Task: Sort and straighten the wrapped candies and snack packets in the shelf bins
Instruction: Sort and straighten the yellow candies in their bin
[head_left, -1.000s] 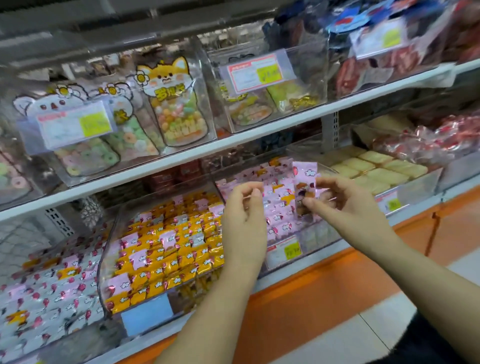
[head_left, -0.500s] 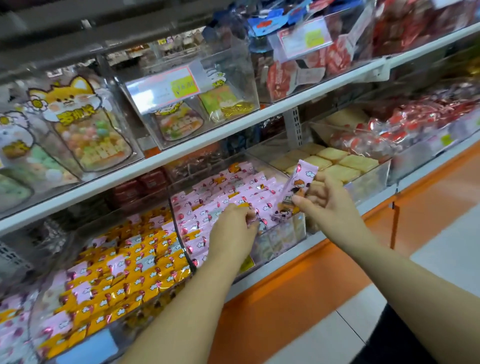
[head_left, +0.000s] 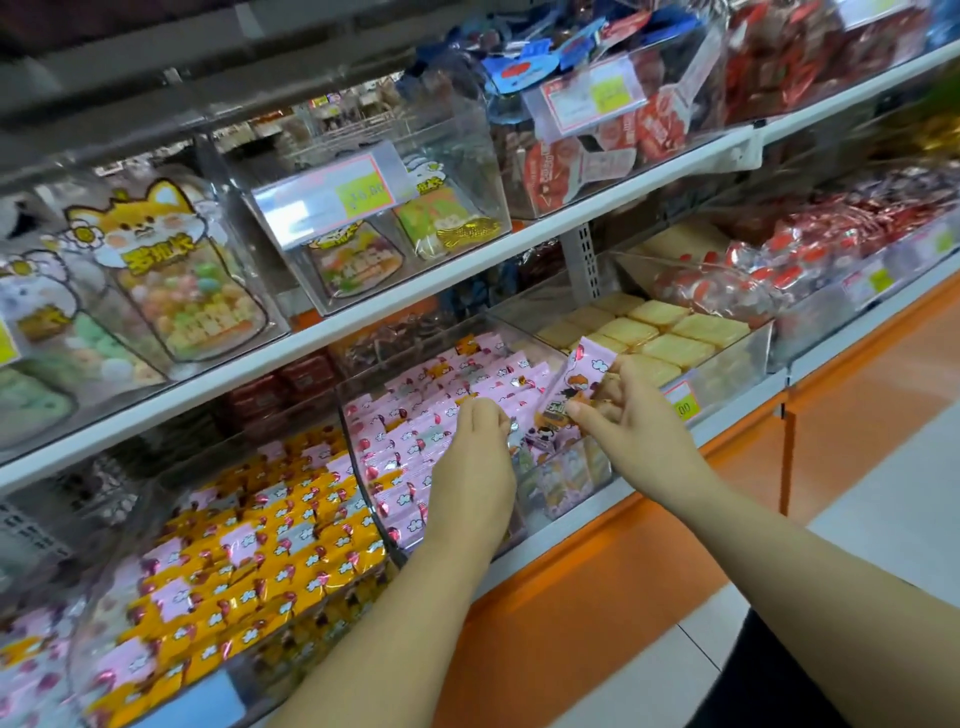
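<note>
- While the right hand (head_left: 639, 415) is pinching a tilted pink packet (head_left: 577, 373) above the clear bin (head_left: 566, 488),
- the left hand (head_left: 475, 457) is resting curled on the pink candies (head_left: 415, 431) inside; whether it is gripping any cannot be told.

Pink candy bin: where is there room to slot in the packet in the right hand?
Pink candy bin is packed; the only slack seems its front right corner, between left hand and right hand holding the packet. Yellow bin is full.

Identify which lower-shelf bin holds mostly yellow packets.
The yellow bin left of the left hand; the pink bin beside it holds mostly pink, the biscuit bin pale squares.
</note>
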